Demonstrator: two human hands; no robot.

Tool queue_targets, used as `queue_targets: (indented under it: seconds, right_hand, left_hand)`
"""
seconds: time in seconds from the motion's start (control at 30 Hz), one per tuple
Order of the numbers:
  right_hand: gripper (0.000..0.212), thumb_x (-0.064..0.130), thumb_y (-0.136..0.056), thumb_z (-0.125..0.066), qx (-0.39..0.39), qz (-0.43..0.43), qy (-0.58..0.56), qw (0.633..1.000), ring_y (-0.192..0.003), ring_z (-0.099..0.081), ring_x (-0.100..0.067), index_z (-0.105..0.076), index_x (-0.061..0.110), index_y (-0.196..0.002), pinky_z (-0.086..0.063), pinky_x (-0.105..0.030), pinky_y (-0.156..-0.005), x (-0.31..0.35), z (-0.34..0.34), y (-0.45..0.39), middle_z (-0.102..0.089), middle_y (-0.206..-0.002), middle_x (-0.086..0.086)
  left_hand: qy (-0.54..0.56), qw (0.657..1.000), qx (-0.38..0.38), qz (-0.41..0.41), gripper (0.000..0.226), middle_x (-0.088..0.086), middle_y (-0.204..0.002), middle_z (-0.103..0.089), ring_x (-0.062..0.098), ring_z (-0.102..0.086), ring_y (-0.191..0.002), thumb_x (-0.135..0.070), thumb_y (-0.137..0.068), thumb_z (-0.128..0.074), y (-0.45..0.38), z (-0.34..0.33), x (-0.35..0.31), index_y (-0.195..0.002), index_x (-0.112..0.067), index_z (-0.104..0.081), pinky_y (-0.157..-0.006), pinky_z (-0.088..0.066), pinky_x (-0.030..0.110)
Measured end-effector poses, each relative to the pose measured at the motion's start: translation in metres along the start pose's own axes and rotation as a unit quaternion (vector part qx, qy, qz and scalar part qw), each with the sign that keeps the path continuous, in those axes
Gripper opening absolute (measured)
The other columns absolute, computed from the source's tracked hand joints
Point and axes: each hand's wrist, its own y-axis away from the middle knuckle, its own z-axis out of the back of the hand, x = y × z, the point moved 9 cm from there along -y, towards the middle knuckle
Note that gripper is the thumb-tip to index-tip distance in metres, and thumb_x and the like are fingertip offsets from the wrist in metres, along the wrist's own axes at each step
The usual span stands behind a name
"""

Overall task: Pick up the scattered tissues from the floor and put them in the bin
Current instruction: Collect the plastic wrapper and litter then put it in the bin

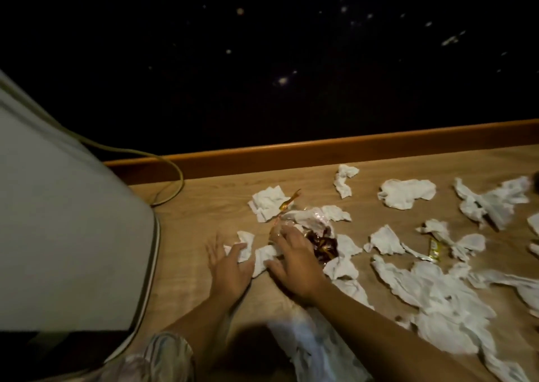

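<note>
Crumpled white tissues [405,193] are lying scattered across the wooden floor [186,221], thickest toward the right and lower right, where a big heap [443,294] is running diagonally from upper left to lower right. One twisted tissue near the skirting [344,181] is lying with its long axis running away from the person. Among them a dark shiny wrapper [323,246] and a small yellow-green wrapper [434,249] are lying.

The right hand [294,265] is resting palm-down on a crumpled tissue [265,257], its grip loosely curled over the paper, fingertips reaching the pale plastic beside the dark wrapper; whether it is actually pinching the tissue I cannot tell. The left hand [230,268] is lying spread, fingers straight, its fingertips touching another small tissue [243,246] just to the left.

The orange-brown skirting [320,148] is bounding the floor at the far side, with darkness above it. A large pale grey object [67,221] is closing off the left, and a yellowish cable [172,174] is looping out from behind it onto the floor. Bare floor is lying open between that object and the left hand, and in a strip along the skirting
</note>
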Motion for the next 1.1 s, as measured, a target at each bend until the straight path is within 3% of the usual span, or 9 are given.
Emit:
queue_targets:
  seconds: [0.13, 0.3, 0.43, 0.57, 0.67, 0.77, 0.87, 0.97, 1.1]
  right_hand:
    - [0.061, 0.056, -0.093, -0.042, 0.012, -0.034, 0.037, 0.999, -0.149, 0.008, -0.032, -0.036, 0.025, -0.145, 0.006, -0.041, -0.118, -0.011, -0.033, 0.012, -0.002, -0.163, -0.011]
    - [0.033, 0.025, -0.097, -0.049, -0.021, -0.024, -0.041, 0.999, -0.147, -0.015, -0.022, -0.054, 0.018, -0.129, -0.013, -0.035, -0.121, -0.027, -0.034, 0.026, -0.023, -0.159, -0.005]
    - [0.030, 0.012, -0.093, -0.044, -0.036, 0.002, -0.102, 0.994, -0.133, -0.037, -0.015, -0.058, 0.015, -0.119, -0.025, -0.022, -0.111, -0.025, -0.025, 0.034, -0.046, -0.141, -0.006]
    - [0.031, 0.010, -0.091, -0.045, -0.075, 0.002, -0.164, 0.984, -0.114, -0.045, -0.004, -0.060, 0.018, -0.117, -0.038, -0.017, -0.099, -0.026, -0.006, 0.037, -0.054, -0.122, 0.003]
    - [0.034, 0.015, -0.092, -0.039, -0.135, 0.003, -0.183, 0.974, -0.108, -0.049, -0.007, -0.062, 0.014, -0.117, -0.036, -0.012, -0.094, -0.022, 0.020, 0.032, -0.055, -0.116, 0.000]
    - [0.032, 0.018, -0.090, -0.035, -0.183, 0.010, -0.239, 0.954, -0.082, -0.053, -0.010, -0.065, 0.006, -0.089, -0.045, -0.021, -0.076, -0.021, 0.045, 0.028, -0.059, -0.089, -0.004]
    - [0.040, 0.029, -0.087, -0.034, -0.226, -0.089, -0.359, 0.901, -0.063, -0.057, -0.016, -0.062, 0.004, -0.071, -0.050, -0.033, -0.057, -0.036, 0.067, 0.029, -0.062, -0.068, -0.007]
    - [0.044, 0.038, -0.094, -0.044, -0.297, -0.166, -0.429, 0.837, -0.048, -0.042, -0.013, -0.049, 0.013, -0.058, -0.036, -0.027, -0.046, -0.056, 0.088, 0.036, -0.044, -0.051, 0.000]
    - [0.048, 0.045, -0.093, -0.055, -0.320, -0.222, -0.356, 0.849, -0.049, -0.036, -0.015, -0.046, 0.012, -0.059, -0.031, -0.028, -0.049, -0.079, 0.113, 0.038, -0.037, -0.054, -0.006]
  left_hand:
    - [0.059, 0.998, -0.015, -0.007, 0.028, 0.014, -0.142, -0.050, 0.036, -0.035, -0.139, -0.007, -0.085, -0.064, 0.015, -0.010, 0.014, -0.112, -0.012, -0.066, -0.116, -0.018, 0.028]
    - [0.068, 0.994, -0.091, -0.001, 0.018, 0.005, -0.108, -0.063, 0.021, -0.051, -0.108, -0.003, -0.087, -0.063, 0.019, 0.002, 0.009, -0.099, -0.015, -0.068, -0.091, -0.027, 0.013]
    - [0.073, 0.993, -0.096, -0.001, 0.036, 0.004, -0.118, -0.058, 0.020, -0.050, -0.114, 0.004, -0.088, -0.053, 0.018, 0.001, 0.008, -0.117, -0.016, -0.063, -0.100, -0.030, 0.018]
    - [0.080, 0.991, -0.104, -0.003, 0.044, 0.008, -0.111, -0.057, 0.023, -0.052, -0.107, 0.014, -0.082, -0.047, 0.015, 0.000, 0.007, -0.107, -0.015, -0.069, -0.096, -0.033, 0.016]
    - [0.124, 0.984, -0.127, 0.020, 0.031, 0.013, -0.099, -0.063, 0.026, -0.059, -0.094, 0.010, -0.083, -0.045, 0.001, 0.010, 0.005, -0.088, -0.008, -0.070, -0.087, -0.036, 0.017]
    - [0.177, 0.973, -0.144, 0.039, 0.027, 0.019, -0.081, -0.062, 0.034, -0.058, -0.080, -0.011, -0.090, -0.043, -0.027, 0.022, -0.007, -0.075, 0.000, -0.063, -0.074, -0.041, 0.031]
    - [0.212, 0.962, -0.161, 0.051, 0.038, 0.016, -0.072, -0.058, 0.034, -0.057, -0.074, -0.030, -0.092, -0.050, -0.057, 0.036, -0.034, -0.066, -0.003, -0.057, -0.071, -0.050, 0.040]
    - [0.184, 0.973, -0.142, 0.009, 0.038, 0.008, -0.085, -0.057, 0.018, -0.050, -0.080, -0.039, -0.087, -0.066, -0.079, 0.044, -0.076, -0.065, -0.009, -0.057, -0.069, -0.039, 0.026]
    - [0.152, 0.985, -0.056, -0.066, 0.026, 0.000, -0.130, -0.047, 0.013, -0.045, -0.115, -0.032, -0.078, -0.079, -0.097, 0.021, -0.115, -0.076, -0.014, -0.060, -0.073, -0.042, 0.008]
